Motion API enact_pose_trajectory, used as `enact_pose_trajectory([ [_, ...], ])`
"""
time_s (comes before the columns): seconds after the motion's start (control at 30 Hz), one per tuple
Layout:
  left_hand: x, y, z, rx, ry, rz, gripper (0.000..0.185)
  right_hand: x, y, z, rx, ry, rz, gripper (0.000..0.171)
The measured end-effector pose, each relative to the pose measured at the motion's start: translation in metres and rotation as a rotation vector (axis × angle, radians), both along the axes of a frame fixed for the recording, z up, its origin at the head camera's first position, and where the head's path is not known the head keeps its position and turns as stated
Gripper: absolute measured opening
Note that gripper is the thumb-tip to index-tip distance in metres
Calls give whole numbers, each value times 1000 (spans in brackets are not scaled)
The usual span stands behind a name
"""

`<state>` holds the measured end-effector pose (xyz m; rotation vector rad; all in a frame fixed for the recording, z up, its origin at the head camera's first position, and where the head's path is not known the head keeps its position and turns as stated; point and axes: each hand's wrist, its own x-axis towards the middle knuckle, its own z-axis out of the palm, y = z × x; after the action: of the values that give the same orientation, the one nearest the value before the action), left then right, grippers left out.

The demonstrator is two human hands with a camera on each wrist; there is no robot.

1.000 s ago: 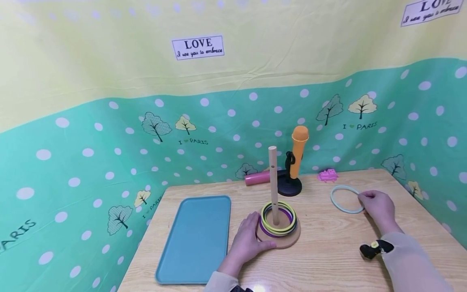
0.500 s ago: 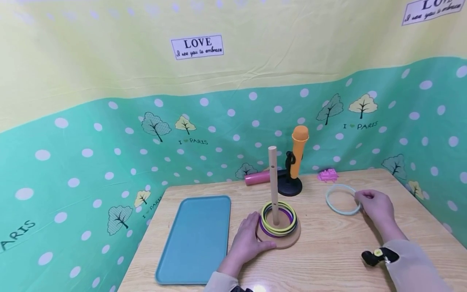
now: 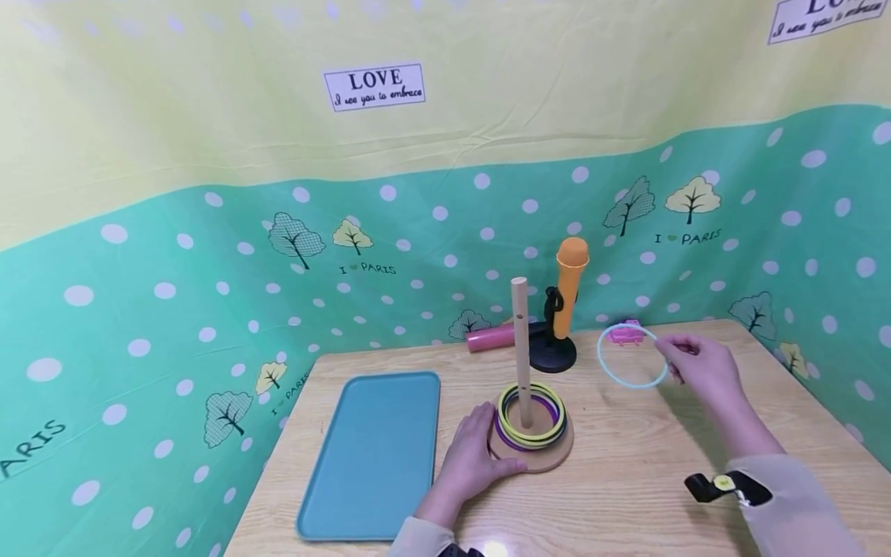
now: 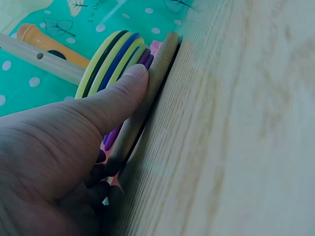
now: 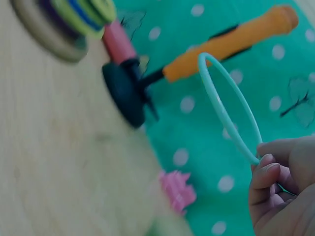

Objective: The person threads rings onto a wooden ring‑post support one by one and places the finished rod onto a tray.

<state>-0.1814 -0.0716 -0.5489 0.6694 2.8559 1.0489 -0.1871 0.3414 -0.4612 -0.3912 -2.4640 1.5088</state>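
My right hand (image 3: 706,375) pinches a thin light-blue ring (image 5: 214,101) at its edge between thumb and fingers. The ring is raised above the table and tilted, right of the ring-toss stand. That stand has a tall wooden peg (image 3: 521,348) on a round wooden base (image 3: 551,463). Several stacked rings (image 3: 532,445), in yellow, dark, blue and purple, lie around the peg's foot. My left hand (image 3: 472,460) holds the base from its left side. In the left wrist view the thumb (image 4: 129,91) lies along the rings and base, while the other fingers are partly hidden below.
A blue tray (image 3: 376,456) lies left of the stand. Behind stand an orange toy microphone (image 3: 568,298) on a black holder (image 3: 553,357) and a pink cylinder (image 3: 490,339) on its side. A small pink toy (image 3: 626,333) sits near the back edge, before the patterned cloth (image 3: 431,232).
My right hand has lifted the light-blue ring off the table and moved it up and to the left. The left hand and the stand have stayed in place.
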Motion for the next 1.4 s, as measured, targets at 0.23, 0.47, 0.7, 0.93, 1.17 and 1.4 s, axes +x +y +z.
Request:
enact_pose_trajectory([
  [0.23,-1,1,2,-18,9,2,121,4,-19,32,-36,62,52,58],
  [0.47,-1,1,3,-25,17,3,120,9,-36,58,-94,112,83,52],
  [0.7,-1,0,2,-21,9,2,120,14,-51,80,-187,177,110,40],
  [0.93,-2,0,2,-18,12,0,120,22,-67,100,-355,302,185,25],
  [1.17,-1,-1,2,-18,10,-1,120,29,-86,117,-436,359,223,22],
  [1.4,0,0,1,-19,8,2,120,30,-103,131,-482,396,280,19],
])
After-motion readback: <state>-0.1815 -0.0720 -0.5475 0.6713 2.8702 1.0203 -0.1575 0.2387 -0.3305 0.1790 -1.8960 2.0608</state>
